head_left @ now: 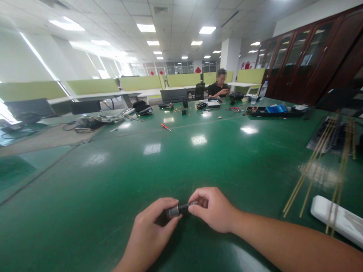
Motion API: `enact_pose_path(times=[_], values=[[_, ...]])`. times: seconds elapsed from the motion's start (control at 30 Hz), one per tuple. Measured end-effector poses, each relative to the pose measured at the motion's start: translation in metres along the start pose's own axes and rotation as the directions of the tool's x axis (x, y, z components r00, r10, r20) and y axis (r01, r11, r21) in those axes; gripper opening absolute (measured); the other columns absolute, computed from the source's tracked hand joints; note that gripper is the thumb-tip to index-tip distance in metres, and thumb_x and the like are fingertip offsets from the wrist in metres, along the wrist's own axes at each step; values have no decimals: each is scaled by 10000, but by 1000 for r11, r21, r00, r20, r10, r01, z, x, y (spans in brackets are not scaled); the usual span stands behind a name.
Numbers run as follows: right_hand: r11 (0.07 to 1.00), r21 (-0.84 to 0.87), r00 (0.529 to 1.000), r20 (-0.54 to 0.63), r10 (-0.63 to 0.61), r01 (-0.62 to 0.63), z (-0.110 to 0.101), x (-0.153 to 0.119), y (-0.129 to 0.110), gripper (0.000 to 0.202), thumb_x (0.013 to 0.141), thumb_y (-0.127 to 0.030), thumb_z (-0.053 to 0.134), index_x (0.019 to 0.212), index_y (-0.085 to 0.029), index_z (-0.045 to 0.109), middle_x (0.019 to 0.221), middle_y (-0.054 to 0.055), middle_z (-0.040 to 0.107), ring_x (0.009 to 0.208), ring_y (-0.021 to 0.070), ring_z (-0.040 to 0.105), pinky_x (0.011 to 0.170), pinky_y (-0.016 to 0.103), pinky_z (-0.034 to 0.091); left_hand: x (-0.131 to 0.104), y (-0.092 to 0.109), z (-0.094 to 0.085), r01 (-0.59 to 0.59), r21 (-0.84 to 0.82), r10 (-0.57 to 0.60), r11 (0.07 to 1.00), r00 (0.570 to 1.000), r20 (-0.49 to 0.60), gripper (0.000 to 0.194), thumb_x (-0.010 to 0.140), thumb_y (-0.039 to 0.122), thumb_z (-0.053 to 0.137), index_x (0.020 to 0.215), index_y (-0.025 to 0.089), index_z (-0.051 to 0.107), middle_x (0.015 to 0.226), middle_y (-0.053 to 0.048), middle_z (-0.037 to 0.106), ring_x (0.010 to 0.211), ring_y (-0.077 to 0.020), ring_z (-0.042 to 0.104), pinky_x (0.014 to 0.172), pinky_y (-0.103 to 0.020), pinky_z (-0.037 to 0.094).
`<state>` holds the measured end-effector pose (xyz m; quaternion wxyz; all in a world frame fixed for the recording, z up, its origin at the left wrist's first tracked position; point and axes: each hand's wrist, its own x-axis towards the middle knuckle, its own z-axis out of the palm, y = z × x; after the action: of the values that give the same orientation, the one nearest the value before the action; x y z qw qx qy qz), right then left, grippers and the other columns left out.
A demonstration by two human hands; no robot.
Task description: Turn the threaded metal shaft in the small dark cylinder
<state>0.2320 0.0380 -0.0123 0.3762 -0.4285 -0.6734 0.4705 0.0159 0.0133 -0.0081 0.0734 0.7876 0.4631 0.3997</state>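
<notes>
Low over the green table, my left hand (155, 222) grips a small grey-and-black cylinder (172, 212) between thumb and fingers. A thinner dark rod (184, 206) stands out of the cylinder's right end. The thumb and forefinger of my right hand (211, 207) pinch the far end of this rod. Whether the rod and the cylinder are one piece I cannot tell. My fingers cover part of both.
A red screwdriver (164, 126) lies ahead on the green table (136, 173). Thin yellowish sticks (312, 166) and a white case (337, 219) are at right. A black tray (278, 112) and a seated person (218, 89) are farther back.
</notes>
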Motion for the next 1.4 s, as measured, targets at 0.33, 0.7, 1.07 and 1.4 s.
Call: enact_pose_path(times=[0.33,0.7,1.07,1.4], values=[[1000,12,1000,-8,-2,2,1,1,2,94,756,-215,726,824,-150,725,607,-36,574,554,102,488,524,215,358,1,-1,0,-11,10,11,1000,1000,-13,197,821,277,707,1016,306,696,970,54,736,865,-124,714,823,-177,576],[1000,4,1000,-5,5,-5,0,1,-4,80,759,-204,718,815,-147,719,613,-35,577,559,102,489,529,216,363,0,-2,-1,-6,-7,6,1000,1000,-24,175,823,281,711,992,241,718,945,-17,742,836,-179,723,773,-242,609],[1000,11,1000,-16,21,-21,0,0,-4,63,762,-199,714,801,-149,709,616,-30,582,566,105,499,536,219,372,2,2,-3,-9,-6,9,1000,999,-35,163,822,270,703,982,246,719,939,-7,743,829,-169,723,777,-234,608],[999,11,999,-21,34,-34,0,0,-4,54,768,-187,704,802,-146,697,617,-32,572,567,105,497,538,217,376,2,-1,-4,-8,9,8,1000,1000,-30,172,817,267,708,988,256,720,945,4,744,835,-164,725,784,-228,606]])
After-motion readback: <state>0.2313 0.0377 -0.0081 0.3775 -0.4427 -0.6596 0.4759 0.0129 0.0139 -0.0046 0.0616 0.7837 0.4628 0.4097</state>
